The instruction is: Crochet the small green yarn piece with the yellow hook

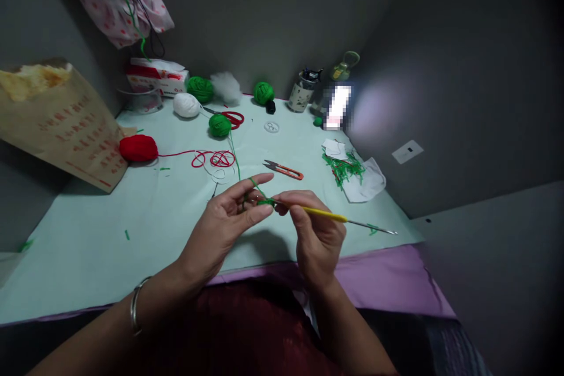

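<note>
My left hand (229, 211) pinches a small green crochet piece (266, 202) between thumb and fingers, with green yarn looped round its raised index finger. That strand runs back to a green yarn ball (220, 126). In my right hand (318, 229) is a double-ended crochet hook (326, 214) with a yellow grip, held like a pen. Its near tip meets the green piece, though the fingers partly hide the contact. The other metal end points right, above the table. Orange-handled thread snips (284, 170) lie just beyond my hands.
Left stand a paper bag (66, 123) and a red yarn ball (138, 148) with a tangled strand. Farther back are a white yarn ball (185, 105), red-handled scissors (233, 119) and a tissue box (158, 77). Green scraps (346, 169) and a lit phone (338, 107) are at right.
</note>
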Demonstrator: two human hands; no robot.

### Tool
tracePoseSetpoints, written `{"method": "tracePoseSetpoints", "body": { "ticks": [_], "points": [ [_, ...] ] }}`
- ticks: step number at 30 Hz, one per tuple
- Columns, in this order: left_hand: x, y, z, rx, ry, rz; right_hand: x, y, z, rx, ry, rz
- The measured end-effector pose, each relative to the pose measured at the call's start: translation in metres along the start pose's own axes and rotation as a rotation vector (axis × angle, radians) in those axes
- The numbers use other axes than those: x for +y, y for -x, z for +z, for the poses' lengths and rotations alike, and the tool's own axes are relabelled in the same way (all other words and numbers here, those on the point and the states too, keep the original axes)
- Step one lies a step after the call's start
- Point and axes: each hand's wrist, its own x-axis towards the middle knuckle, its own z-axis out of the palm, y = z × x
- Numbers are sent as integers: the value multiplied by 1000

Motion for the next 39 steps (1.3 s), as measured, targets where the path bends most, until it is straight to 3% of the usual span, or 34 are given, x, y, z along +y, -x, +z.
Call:
{"method": "tracePoseSetpoints", "body": {
  "ticks": [2, 5, 8, 11, 14, 22, 27, 31, 34, 36, 39],
  "points": [
    [-1, -1, 1, 38, 42, -11, 0, 5, 1, -6, 181, -139],
    [1, -3, -1, -9, 186, -189, 0, 8, -2, -18, 330, -267],
    [6, -4, -4, -25, 257, -271, -1, 2, -6, 66, 76, -73],
    [7, -3, -6, -6, 193, -180, -2, -4, -5, 112, -201, 112],
    [5, 0, -5, -57, 20, -94, -1, -6, -2, 28, -240, 182],
    [3, 1, -12, -60, -156, -23, 3, -5, -5, 42, -496, 385],
    [5, 4, -12, -9, -275, 50, -4, -4, -8, 2, -275, 262],
    [4, 7, -5, 96, -372, 118, -3, 5, -6, -95, 173, -150],
    [2, 6, -2, 62, -154, 29, 2, 11, -3, -94, 439, -398],
    [1, 4, -2, -2, 72, -124, 3, 12, -3, -56, 429, -369],
    [3, 1, -5, -29, 246, -266, -1, 6, -5, 31, 104, -90]
  ]
}}
